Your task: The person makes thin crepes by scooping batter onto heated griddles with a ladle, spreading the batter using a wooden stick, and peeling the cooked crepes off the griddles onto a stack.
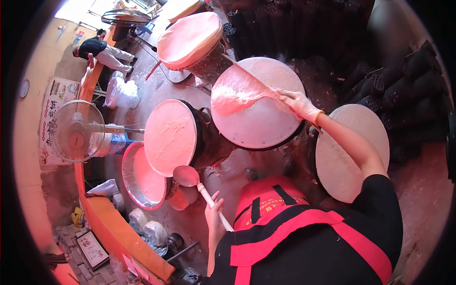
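Note:
My left hand (215, 211) is closed around the pale handle of a ladle (186, 176). The ladle's bowl hangs by the lower edge of the left round griddle (170, 137), which carries a pale sheet of batter. A basin of batter (143, 176) stands just beside it. Over the middle griddle (251, 130), my right hand (297, 105), with a yellow band at the wrist, grips a long thin scraper (254, 78). Wet batter (237, 92) lies on the griddle along the scraper; a thinner pale layer covers other parts. My fingers partly hide the scraper's near end.
Another griddle (354, 154) lies under my right forearm. A stack of thin round pancakes (190, 40) stands beyond the middle griddle. Dark perforated coal cylinders (403, 85) are piled at right. Fans (77, 130), an orange counter (107, 223) and a bending person (104, 52) are at left.

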### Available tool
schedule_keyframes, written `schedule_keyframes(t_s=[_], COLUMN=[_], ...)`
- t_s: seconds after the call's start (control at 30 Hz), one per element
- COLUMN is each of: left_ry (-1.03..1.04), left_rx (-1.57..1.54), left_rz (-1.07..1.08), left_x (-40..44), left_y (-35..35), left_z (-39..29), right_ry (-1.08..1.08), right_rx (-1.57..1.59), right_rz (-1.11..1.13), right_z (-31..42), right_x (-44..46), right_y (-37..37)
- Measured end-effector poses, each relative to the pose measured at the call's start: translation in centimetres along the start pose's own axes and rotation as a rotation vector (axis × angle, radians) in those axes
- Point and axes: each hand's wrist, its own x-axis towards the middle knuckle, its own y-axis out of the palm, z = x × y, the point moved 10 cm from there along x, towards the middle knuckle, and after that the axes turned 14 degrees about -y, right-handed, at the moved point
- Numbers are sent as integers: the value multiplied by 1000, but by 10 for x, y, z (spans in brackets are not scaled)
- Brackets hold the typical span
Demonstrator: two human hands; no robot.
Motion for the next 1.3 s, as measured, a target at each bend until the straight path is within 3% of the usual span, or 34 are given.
schedule_keyframes(t_s=[0.03,0.1,0.23,0.33,0.43,0.53,0.63,0.7,0.77,0.87,1.03,1.1,1.13,1.3], left_ry=[8,26,37,31,100,138,123,131,147,177,176,100,132,161], left_rx=[8,39,145,213,324,432,493,499,498,501,384,408,404,393], left_rz=[10,38,105,214,306,425,495,535,540,518,382,315,312,330], left_x=[0,4,20,33,40,50,56,73,89,101,105,106,115,112], left_y=[0,-3,0,10,18,12,-2,-20,-49,-99,-187,-215,-227,-239], left_z=[-1,-7,-19,-35,-60,-80,-93,-96,-96,-94,-86,-80,-76,-77], right_ry=[-16,141,397,334,104,81,145,14,-114,-81,30,136,67,-6], right_rx=[2,-20,96,96,138,-58,-44,-379,-478,-218,-119,317,48,87], right_rz=[-2,248,184,-56,-691,-506,-299,-342,-515,-725,-677,-841,-916,-965], right_z=[-2,22,22,24,-1,14,15,49,57,31,-51,-59,-96,-106], right_x=[2,-39,-132,-158,-155,-160,-207,-242,-251,-177,29,61,84,24], right_y=[8,41,35,28,34,92,151,170,197,252,313,334,321,374])
